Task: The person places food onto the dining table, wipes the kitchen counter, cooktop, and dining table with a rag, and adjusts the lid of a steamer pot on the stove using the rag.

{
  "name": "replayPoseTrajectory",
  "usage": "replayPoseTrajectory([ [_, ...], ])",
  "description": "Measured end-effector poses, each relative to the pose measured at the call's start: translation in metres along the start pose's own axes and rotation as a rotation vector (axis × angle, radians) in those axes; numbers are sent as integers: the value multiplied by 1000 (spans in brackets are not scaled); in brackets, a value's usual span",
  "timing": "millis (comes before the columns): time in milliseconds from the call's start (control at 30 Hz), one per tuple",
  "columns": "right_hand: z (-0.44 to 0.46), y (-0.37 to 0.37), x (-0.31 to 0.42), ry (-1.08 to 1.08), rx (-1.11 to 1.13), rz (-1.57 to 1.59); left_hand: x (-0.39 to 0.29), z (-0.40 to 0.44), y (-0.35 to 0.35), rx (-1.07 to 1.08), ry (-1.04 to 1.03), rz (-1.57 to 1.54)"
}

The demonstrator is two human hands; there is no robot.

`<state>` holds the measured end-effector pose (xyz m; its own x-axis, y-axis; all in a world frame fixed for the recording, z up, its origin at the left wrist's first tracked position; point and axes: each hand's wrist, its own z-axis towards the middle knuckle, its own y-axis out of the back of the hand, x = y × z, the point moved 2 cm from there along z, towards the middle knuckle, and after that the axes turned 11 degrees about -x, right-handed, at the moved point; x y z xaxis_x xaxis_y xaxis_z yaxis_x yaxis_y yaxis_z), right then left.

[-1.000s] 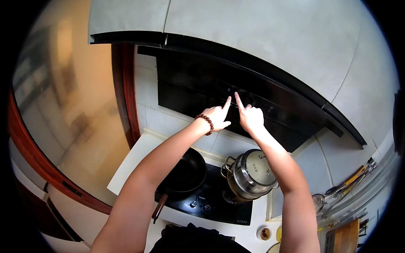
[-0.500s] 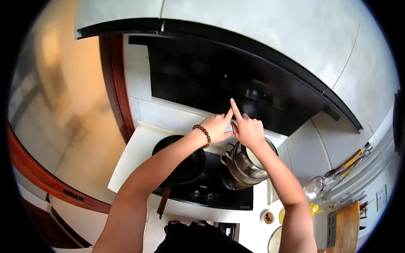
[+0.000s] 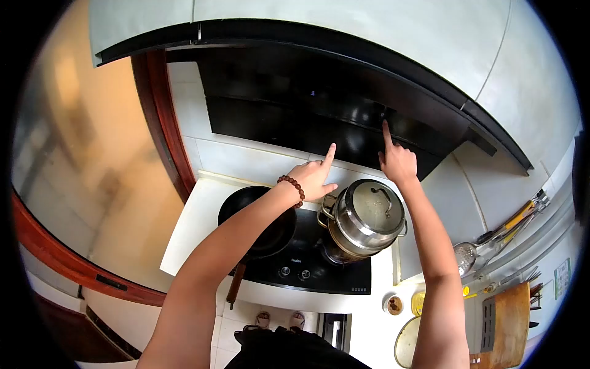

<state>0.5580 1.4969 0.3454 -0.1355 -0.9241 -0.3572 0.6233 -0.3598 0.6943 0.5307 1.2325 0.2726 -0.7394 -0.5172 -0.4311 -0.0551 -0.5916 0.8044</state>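
My left hand (image 3: 315,177), with a brown bead bracelet (image 3: 294,188) at its wrist, is raised over the back of the stove. Its index finger and thumb stretch out and it holds nothing. My right hand (image 3: 397,158) is higher and to the right, index finger stretched toward the glossy black range hood (image 3: 264,92). That fingertip is at or close to the panel; contact cannot be made out. Below the hands, a lidded steel pot (image 3: 369,215) stands on the right burner. A black frying pan (image 3: 270,237) sits on the left one, partly hidden by my left forearm.
The black gas stove (image 3: 332,277) is set in a white counter (image 3: 184,240). Right of it are a small bowl (image 3: 393,304) and a wooden knife block (image 3: 510,326). A skimmer (image 3: 465,255) hangs among utensils on the right wall. A frosted door (image 3: 104,166) is at left.
My hands, crossed at the fingertips earlier, are now apart. The right one has moved up and right along the hood, and the pot's lid shows more fully. My view has shifted slightly.
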Motion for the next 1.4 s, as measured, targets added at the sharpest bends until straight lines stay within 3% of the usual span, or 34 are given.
replayPoseTrajectory([
  [133, 2, -2, -14, 5, 41, 33, -19, 10, -8, 21, 37, 39],
  [233, 4, -5, -21, 83, -98, 0, -29, 16, -16, -3, 40, 55],
  [400, 5, -8, -35, 88, -18, 44, -50, 24, -14, -37, 41, 61],
  [767, 2, -11, -49, 123, -63, 45, -82, 35, -6, -14, 74, 97],
  [1400, 4, -16, -54, 151, -50, 66, -74, 57, -27, -59, 19, 96],
])
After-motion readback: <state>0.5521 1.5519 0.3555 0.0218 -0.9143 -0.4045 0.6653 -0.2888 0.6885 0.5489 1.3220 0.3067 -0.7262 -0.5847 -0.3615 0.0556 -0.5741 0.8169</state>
